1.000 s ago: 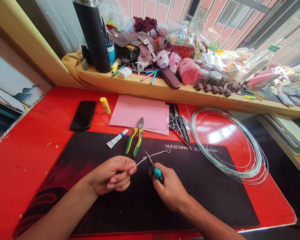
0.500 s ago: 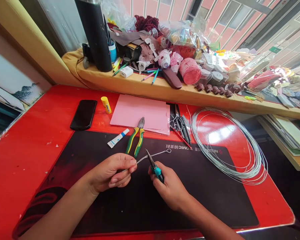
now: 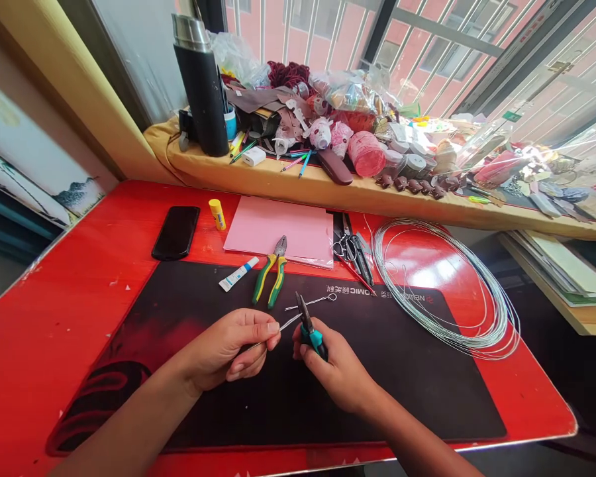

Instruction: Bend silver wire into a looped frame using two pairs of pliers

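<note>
My left hand (image 3: 246,344) pinches a thin metal wire (image 3: 291,322) between thumb and fingers, its short end pointing right to the jaws of the pliers. My right hand (image 3: 335,361) is wrapped round small pointed pliers (image 3: 310,331) with teal and black handles, jaws upward. Just beyond the jaws, a separate piece of wire with a looped end (image 3: 318,302) shows over the black desk mat (image 3: 377,384). Whether it rests on the mat or is still in the air, I cannot tell. Larger green-and-yellow pliers (image 3: 271,275) lie beyond my left hand.
A wire coil (image 3: 501,318) lies at right. Scissors (image 3: 346,246) and a utility knife (image 3: 361,260) lie beside pink paper (image 3: 278,228). A small tube (image 3: 238,274), glue stick (image 3: 217,214) and phone (image 3: 176,232) are at left. The sill holds a flask (image 3: 201,99) and craft clutter.
The looped end was joined to the wire in my left hand; now it is a separate piece, apart from the held end. The view has tilted up slightly.
</note>
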`<state>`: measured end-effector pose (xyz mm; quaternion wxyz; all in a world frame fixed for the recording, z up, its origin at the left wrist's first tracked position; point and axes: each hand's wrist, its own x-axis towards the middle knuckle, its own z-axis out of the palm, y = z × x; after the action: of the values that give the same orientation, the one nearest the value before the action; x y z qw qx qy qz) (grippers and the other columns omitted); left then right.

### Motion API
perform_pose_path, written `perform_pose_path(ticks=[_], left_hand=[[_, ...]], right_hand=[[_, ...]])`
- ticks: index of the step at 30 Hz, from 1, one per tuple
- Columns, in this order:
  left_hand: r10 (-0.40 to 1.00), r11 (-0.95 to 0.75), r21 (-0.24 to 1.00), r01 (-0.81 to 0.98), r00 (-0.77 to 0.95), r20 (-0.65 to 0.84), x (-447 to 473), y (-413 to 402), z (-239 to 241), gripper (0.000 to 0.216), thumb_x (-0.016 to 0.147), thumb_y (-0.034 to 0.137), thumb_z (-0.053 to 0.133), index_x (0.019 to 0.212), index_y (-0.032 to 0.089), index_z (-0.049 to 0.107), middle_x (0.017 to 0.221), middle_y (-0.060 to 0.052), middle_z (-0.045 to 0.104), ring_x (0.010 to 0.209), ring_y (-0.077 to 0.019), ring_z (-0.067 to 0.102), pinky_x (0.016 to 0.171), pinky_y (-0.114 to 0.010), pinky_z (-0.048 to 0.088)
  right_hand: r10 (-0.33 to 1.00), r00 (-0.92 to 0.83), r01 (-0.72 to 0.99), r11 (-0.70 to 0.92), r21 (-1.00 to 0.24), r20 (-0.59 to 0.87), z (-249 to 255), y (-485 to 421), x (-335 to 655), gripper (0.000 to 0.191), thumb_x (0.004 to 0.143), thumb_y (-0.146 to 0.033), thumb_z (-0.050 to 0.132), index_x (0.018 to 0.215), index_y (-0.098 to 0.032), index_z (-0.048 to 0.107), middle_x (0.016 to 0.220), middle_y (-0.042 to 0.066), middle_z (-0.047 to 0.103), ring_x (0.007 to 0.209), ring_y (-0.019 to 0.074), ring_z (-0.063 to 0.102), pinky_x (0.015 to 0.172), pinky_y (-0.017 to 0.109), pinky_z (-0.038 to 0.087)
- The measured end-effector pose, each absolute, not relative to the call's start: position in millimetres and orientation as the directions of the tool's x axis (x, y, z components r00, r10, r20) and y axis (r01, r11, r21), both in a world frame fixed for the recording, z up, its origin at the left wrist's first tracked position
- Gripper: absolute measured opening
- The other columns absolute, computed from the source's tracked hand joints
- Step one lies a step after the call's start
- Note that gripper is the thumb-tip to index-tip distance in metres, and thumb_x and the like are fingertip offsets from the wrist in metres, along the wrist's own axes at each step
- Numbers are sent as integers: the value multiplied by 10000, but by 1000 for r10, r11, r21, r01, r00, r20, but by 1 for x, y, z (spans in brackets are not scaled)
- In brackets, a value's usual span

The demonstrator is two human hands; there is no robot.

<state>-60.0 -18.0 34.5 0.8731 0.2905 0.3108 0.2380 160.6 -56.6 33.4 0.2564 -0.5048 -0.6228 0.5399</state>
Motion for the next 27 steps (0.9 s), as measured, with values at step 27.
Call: perform_pose_path(ticks=[27], left_hand=[[700,415,884,216,545,-462,-60,-19,44,397,929,555,555,760,200,607,364,70,451,343,-97,319,433,-224,237]], right_hand=[[892,-345,418,-132,-899,-291,29,-58,171,145,961,-341,574,1004,-205,601,849,-12,561,772,165,505,719,275,418]])
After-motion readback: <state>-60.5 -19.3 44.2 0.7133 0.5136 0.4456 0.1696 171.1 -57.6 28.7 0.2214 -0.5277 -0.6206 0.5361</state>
